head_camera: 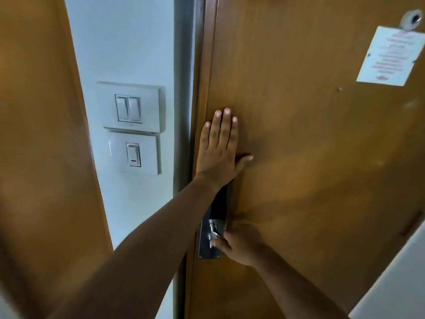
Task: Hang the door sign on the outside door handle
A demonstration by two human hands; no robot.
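A: How are the hands posed against the door (pixel 310 157)?

B: The left hand (pixel 218 148) is laid flat on the wood, fingers straight and together, palm pressed above the lock plate (pixel 208 240). The right hand (pixel 239 244) is curled shut around the door handle (pixel 215 236) at that plate, thumb over the metal.

A: And the door sign?

B: None is seen in either hand. Only a white notice (pixel 391 56) is fixed far up and right of the plate, text blurred
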